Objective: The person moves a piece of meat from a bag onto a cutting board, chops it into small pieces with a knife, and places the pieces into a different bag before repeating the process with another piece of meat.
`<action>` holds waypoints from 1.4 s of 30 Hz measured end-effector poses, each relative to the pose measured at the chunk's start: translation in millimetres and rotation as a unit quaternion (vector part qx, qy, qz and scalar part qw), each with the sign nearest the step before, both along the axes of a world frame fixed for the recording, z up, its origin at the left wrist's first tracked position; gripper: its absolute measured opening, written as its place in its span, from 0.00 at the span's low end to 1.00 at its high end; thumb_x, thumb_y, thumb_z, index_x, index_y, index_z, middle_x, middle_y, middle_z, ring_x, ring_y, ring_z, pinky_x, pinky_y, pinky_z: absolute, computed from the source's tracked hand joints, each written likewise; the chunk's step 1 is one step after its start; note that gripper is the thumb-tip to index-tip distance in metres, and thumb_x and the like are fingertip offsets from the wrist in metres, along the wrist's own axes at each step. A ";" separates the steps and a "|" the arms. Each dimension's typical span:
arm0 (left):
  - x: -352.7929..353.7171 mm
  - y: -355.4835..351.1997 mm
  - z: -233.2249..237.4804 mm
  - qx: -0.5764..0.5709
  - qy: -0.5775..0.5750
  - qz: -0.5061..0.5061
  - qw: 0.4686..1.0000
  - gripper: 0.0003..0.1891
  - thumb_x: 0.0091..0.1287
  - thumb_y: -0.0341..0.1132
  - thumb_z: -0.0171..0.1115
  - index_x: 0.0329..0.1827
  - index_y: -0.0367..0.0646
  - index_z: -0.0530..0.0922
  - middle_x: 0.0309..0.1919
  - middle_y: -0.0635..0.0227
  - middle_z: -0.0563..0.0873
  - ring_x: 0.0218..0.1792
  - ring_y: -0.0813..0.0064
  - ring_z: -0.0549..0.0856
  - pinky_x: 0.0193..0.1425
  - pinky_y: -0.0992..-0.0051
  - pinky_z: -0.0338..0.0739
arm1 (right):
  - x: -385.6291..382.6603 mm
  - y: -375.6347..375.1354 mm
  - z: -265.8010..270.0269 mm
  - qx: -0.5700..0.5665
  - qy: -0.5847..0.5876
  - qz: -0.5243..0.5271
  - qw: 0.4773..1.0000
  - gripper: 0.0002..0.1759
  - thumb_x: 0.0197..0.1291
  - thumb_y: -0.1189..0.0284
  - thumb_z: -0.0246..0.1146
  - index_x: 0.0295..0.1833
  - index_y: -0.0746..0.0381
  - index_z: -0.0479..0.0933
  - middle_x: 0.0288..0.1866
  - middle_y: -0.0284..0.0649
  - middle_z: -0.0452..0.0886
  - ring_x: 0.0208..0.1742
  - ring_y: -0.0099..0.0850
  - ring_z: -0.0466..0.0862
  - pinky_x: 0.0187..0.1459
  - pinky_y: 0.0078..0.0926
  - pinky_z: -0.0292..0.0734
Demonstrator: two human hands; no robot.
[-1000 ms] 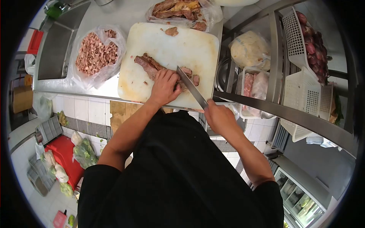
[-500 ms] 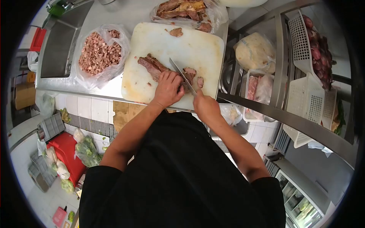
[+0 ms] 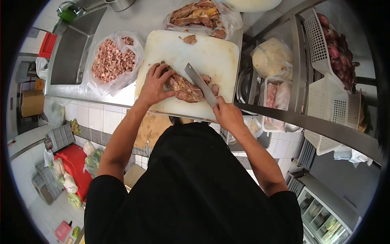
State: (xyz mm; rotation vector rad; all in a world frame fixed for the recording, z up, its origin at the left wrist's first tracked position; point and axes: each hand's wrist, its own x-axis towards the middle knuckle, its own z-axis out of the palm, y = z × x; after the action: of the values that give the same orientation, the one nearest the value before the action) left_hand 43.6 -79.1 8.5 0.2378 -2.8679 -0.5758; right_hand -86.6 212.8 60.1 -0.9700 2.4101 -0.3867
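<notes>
On white board [image 3: 211,51], left hand [image 3: 154,86] steadies meat [image 3: 185,90] (knife [image 3: 201,84] beside).

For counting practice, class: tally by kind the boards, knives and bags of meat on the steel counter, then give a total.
board: 1
knife: 1
bags of meat: 2 (diced bag, chunks bag)
Total: 4
</notes>
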 end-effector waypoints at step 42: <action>-35.4 91.6 -21.4 0.054 0.095 0.010 0.994 0.18 0.55 0.39 0.69 0.48 0.44 0.81 0.52 0.62 0.83 0.59 0.58 0.78 0.71 0.52 0.65 | -5.2 -47.2 -7.2 0.024 0.045 0.044 0.998 0.14 0.74 0.66 0.56 0.55 0.66 0.72 0.27 0.59 0.84 0.34 0.61 0.87 0.39 0.60 0.81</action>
State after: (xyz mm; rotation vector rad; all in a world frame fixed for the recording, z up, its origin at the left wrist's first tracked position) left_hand 8.1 12.4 -13.0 0.2164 -2.6519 -0.7090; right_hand -91.8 165.6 53.0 -1.0884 2.4350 -0.2577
